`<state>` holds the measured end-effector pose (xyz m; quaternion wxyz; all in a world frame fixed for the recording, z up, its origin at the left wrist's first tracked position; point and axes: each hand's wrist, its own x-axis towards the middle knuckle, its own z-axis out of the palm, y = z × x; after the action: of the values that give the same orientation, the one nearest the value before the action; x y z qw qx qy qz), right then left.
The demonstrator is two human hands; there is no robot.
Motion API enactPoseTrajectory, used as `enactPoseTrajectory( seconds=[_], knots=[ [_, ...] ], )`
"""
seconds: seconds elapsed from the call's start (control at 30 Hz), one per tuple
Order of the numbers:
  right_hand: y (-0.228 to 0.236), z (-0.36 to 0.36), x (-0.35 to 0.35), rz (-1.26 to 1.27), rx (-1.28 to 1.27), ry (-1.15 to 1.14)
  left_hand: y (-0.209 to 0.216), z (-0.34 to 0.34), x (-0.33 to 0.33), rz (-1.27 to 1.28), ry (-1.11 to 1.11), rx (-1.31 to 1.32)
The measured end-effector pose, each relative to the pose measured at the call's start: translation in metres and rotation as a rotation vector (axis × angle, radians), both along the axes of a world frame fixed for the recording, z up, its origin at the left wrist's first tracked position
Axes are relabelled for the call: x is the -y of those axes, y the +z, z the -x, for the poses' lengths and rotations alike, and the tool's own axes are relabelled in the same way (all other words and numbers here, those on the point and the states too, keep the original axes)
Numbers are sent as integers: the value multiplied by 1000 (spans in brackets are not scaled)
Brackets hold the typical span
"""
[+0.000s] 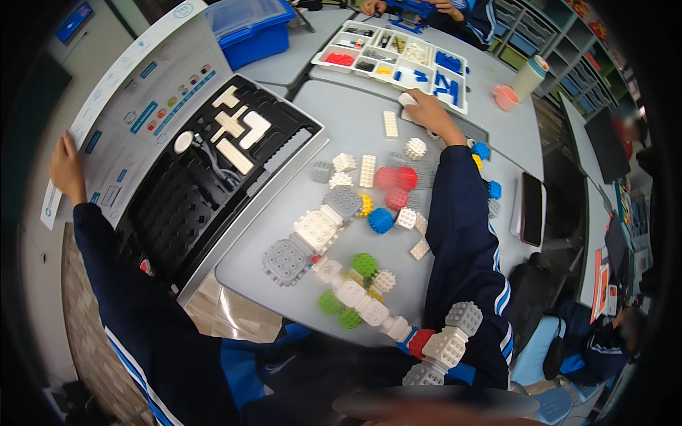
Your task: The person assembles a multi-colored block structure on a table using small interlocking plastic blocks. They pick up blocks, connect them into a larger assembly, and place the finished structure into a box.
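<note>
My left hand (67,172) is closed on the edge of the raised lid (153,106) of a large kit box. Its black tray (167,213) holds several white connector pieces (231,126) and a bundle of grey cables (222,170). Over the far side of the table, my right hand (432,117) pinches a white piece (408,99), partly hidden by the fingers. Nearby lie a white flat block (390,124) and a white studded cube (415,148). A long assembly of white and grey blocks (316,231) lies closer to me, with red cubes (396,179) and a blue cube (380,220) beside it.
A white sorting tray (391,60) of small red, blue and yellow parts stands at the far edge. Beyond are a lidded blue bin (252,35), a pink cup (505,97) and a bottle (530,77). A phone (531,209) lies at right. Another person's hands (444,8) work across the table.
</note>
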<state>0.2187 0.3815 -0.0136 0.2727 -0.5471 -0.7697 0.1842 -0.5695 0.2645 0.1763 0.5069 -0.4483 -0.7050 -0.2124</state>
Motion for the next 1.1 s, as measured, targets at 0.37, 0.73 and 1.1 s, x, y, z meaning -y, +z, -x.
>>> enactPoseTrajectory(
  seconds=[0.37, 0.73, 1.1],
  knots=[
    [-9, 9, -5, -362, 271, -45, 3, -20, 4, -14, -42, 33],
    [-10, 10, 13, -283, 373, -101, 2, -32, 7, -107, -78, -86],
    [-27, -2, -4, -253, 424, -91, -6, -76, 31, -207, -270, -57]
  ],
)
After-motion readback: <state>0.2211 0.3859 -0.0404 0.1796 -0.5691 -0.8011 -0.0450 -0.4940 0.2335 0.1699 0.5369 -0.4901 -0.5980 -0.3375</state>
